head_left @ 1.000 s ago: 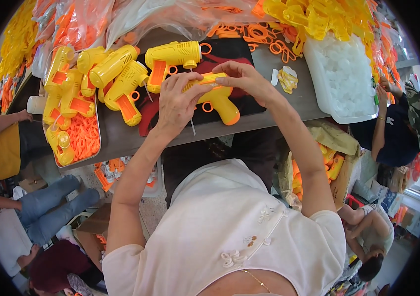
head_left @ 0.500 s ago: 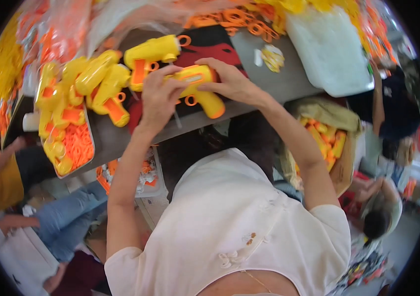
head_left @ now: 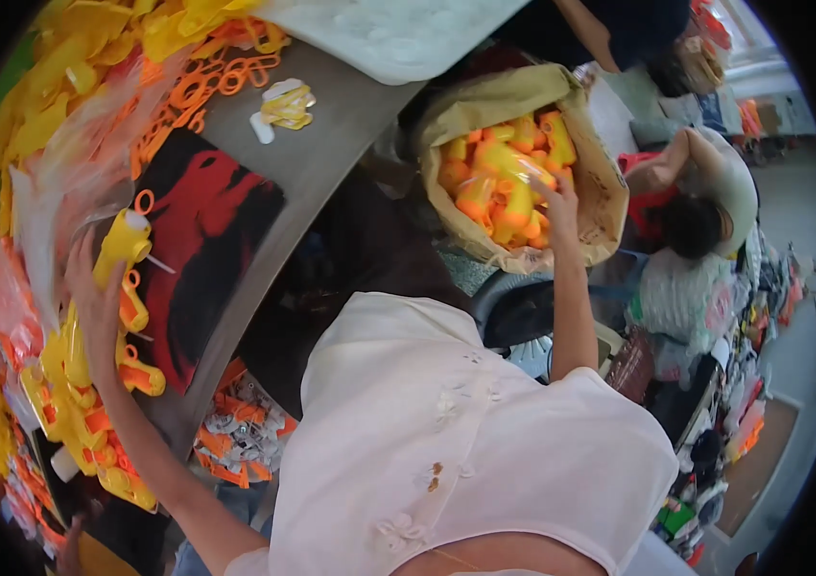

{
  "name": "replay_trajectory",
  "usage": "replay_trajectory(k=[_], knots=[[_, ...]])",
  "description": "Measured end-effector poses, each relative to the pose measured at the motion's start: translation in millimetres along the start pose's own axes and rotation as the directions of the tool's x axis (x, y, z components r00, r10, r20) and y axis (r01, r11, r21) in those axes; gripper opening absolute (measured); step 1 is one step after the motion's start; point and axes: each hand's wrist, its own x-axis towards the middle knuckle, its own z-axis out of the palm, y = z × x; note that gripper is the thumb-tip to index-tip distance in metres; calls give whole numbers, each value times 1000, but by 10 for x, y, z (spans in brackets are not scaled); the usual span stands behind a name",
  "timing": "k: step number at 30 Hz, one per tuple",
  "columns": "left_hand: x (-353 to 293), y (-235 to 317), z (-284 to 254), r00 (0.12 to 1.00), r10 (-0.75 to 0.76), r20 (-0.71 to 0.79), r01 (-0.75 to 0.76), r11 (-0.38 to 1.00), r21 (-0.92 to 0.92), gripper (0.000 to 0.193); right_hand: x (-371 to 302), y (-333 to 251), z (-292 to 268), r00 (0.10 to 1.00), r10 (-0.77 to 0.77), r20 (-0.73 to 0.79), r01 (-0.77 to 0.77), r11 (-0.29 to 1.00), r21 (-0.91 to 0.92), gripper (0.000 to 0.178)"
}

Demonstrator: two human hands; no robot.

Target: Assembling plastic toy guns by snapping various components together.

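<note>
Counter [head_left: 331, 101] at left carries clustered yellow blasters [head_left: 74, 357], presumably for quick reach; the sack [head_left: 470, 115] at right gapes, likely to keep its heaped toys [head_left: 515, 209] accessible. Our left hand [head_left: 96, 302] spreads around one blaster [head_left: 122, 245] there; our right hand [head_left: 561, 204] meets the toys. Whether either grip clamps, we cannot tell.

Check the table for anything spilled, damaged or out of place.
Nothing looks clearly spilled or damaged. One slightly untidy spot: orange ring-shaped parts lie loose in a jumble on the table, near the red-and-black mat.
</note>
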Motion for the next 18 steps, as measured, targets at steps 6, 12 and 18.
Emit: replay_trajectory(k=[6,12,18], knots=[[323,-204,297,935,19,354,90,954,-288,65,194,167,301,728,-660,-189,537,719,-442,43],[492,-292,215,854,11,520,194,921,-337,66,-1116,-1087,1713,454,-858,241,868,487,97,21],[318,209,-189,984,-116,138,178,746,-642,77,-1363,-1464,2722,170,-824,541,816,426,391,17]])
